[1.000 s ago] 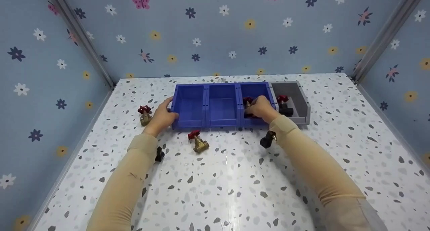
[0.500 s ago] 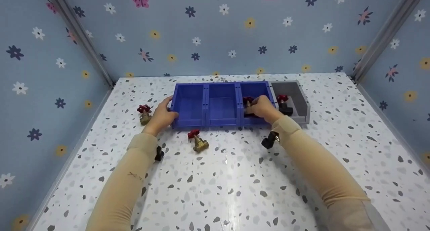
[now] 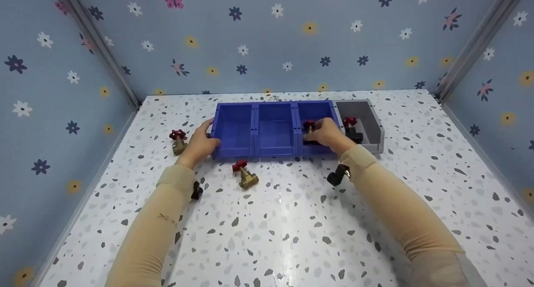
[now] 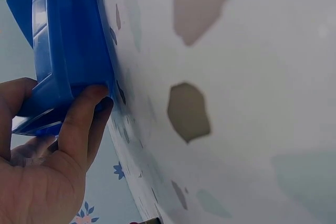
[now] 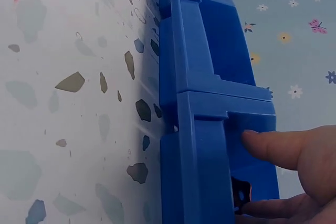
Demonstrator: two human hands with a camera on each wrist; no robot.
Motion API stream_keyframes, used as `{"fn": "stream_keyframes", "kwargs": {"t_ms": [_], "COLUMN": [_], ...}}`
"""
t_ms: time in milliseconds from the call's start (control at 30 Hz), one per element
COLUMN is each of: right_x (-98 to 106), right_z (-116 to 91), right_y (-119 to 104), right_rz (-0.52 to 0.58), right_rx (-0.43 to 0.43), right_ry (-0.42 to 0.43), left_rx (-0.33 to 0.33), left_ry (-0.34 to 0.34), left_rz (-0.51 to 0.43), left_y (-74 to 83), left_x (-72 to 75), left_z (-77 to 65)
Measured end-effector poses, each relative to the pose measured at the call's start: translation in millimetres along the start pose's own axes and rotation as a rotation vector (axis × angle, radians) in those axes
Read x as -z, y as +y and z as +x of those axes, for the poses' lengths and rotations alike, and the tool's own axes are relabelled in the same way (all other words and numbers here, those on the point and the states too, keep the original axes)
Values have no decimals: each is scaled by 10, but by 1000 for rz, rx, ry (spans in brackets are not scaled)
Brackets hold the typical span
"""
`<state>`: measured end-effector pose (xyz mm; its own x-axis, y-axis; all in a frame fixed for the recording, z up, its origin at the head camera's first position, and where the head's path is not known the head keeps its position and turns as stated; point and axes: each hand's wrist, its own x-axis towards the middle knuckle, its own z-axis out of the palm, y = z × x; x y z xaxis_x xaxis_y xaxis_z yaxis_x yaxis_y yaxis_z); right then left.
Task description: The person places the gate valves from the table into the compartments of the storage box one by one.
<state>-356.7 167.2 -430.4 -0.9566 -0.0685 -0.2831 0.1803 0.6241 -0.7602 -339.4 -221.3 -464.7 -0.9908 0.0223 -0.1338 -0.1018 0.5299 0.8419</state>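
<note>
My left hand (image 3: 199,145) grips the outer left end of a row of joined blue bins (image 3: 234,153), thumb at the front and fingers along the side. In the left wrist view, its fingers (image 4: 79,124) wrap the bin's corner. My right hand (image 3: 329,134) reaches into the third blue bin (image 3: 317,108), beside a valve with a red handwheel (image 3: 309,124). The right wrist view has its thumb (image 5: 273,148) held apart from the fingers, and a small dark piece (image 5: 241,190) shows by a fingertip. The valve's lower part is hidden in the bin.
A grey bin (image 3: 377,128) at the row's right end holds a red-wheeled valve with a black body (image 3: 353,134). Brass valves with red handwheels (image 3: 178,142) (image 3: 246,176) lie left and in front. Black-bodied pieces (image 3: 337,175) (image 3: 196,191) lie near the sleeves. Patterned walls enclose the table.
My right hand has shifted slightly right, showing a bit more of the valve in the third bin. The left hand keeps its hold on the row's left end.
</note>
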Motion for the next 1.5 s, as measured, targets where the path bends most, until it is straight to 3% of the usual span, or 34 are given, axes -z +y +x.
{"fn": "stream_keyframes", "kwargs": {"t_ms": [533, 767, 1500], "right_x": [208, 288, 602], "right_z": [-139, -200, -308], "right_y": [-132, -190, -169], "right_rz": [48, 155, 231], "right_rx": [3, 10, 72], "right_ry": [-7, -17, 28], "left_rx": [-15, -13, -20], "left_ry": [13, 2, 5], "left_rz": [23, -4, 15], "left_y": [-15, -16, -1], "left_x": [6, 5, -7], "left_z": [7, -2, 5]}}
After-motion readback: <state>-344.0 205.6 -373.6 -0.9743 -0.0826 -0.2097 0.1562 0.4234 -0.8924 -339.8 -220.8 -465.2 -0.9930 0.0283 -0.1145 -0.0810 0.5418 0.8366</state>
